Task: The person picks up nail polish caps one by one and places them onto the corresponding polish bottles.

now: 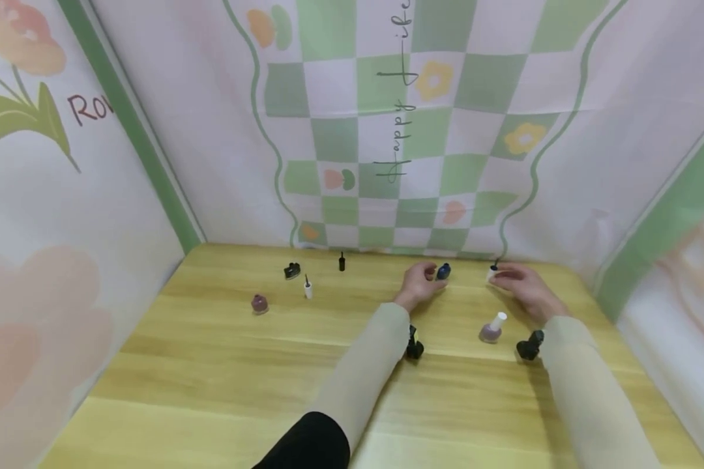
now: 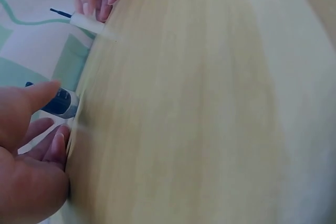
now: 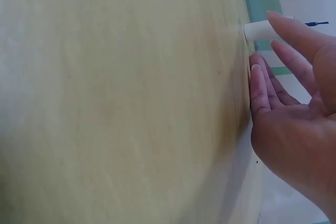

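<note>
Blue bottle (image 1: 443, 271) stands near the far edge of the table (image 1: 258, 391), its narrow neck apparently uncapped and free of the fingers. Left of it, the left hand (image 1: 418, 285) is partly spread: the thumb lies across the bottle in the left wrist view, and the other fingers curve below with a gap, so there seems to be no firm hold. For steadiness, thumb and forefinger would do best low on the glass, pressing lightly so the bottle neither slides nor tips.

To the right, the white brush cap (image 1: 491, 274) stands with its dark brush (image 3: 316, 23) pointing up. Thumb and forefinger of the right hand (image 1: 526, 290) are at its sides, half-open; whether they pinch it I cannot tell. Handling the cap by its white body alone should avoid smears; any turning over is best done clear of the sleeve and table.

Nearer the person, the lilac bottle (image 1: 490, 333) wears its white cap; the right forearm should be kept from sweeping it. Well apart on the left are a black brush cap (image 1: 342, 264), a black bottle (image 1: 292, 271), another white-bodied brush (image 1: 308, 290) and a mauve bottle (image 1: 260, 304), best left undisturbed.
</note>
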`<state>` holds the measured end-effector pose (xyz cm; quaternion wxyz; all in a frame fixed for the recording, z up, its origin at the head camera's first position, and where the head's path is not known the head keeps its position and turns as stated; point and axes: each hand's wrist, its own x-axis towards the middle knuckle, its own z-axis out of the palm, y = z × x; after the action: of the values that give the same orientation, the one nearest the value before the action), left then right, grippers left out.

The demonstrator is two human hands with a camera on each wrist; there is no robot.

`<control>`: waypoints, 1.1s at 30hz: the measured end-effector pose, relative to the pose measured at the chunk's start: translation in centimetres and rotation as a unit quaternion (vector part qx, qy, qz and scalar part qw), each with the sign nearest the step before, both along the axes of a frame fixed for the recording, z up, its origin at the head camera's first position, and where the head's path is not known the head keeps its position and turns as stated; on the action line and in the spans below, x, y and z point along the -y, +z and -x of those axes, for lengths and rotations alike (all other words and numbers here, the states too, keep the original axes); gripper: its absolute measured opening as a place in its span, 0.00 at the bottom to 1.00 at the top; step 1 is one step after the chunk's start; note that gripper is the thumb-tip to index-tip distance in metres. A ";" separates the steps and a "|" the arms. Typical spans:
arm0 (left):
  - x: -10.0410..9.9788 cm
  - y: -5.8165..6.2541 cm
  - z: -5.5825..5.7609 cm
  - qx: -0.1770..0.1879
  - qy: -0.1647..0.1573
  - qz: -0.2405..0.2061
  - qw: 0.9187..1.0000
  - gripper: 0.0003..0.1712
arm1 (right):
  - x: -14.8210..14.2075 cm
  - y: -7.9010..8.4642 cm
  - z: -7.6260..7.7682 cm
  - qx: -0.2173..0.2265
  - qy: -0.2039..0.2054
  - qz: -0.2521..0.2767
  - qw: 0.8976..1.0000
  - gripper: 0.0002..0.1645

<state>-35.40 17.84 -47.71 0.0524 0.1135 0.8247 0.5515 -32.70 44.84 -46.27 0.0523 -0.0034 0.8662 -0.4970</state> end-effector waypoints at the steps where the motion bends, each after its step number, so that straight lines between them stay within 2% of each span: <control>1: -0.2 0.0 0.0 0.000 -0.002 -0.003 1.000 0.29 | -0.1 0.0 -0.1 -0.001 -0.002 -0.004 1.000 0.44; 13: -1.8 -0.2 0.4 -0.007 0.009 0.001 1.000 0.25 | -1.0 0.1 -0.5 -0.002 -0.019 -0.025 0.999 0.46; 22: -1.1 0.2 0.5 -0.012 0.025 -0.005 1.000 0.23 | -0.3 0.1 0.3 -0.013 -0.019 -0.040 0.999 0.43; 28: -0.6 0.3 0.4 -0.012 0.023 -0.012 1.000 0.20 | 0.8 0.3 0.4 -0.004 -0.025 -0.036 0.999 0.42; 33: -0.6 -0.2 0.8 -0.016 0.021 -0.009 1.000 0.18 | 0.8 0.0 0.5 -0.004 -0.030 -0.037 0.999 0.43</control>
<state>-36.17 18.46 -47.86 0.0264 0.1061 0.8226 0.5580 -33.24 44.07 -46.26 0.0338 0.0224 0.8838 -0.4661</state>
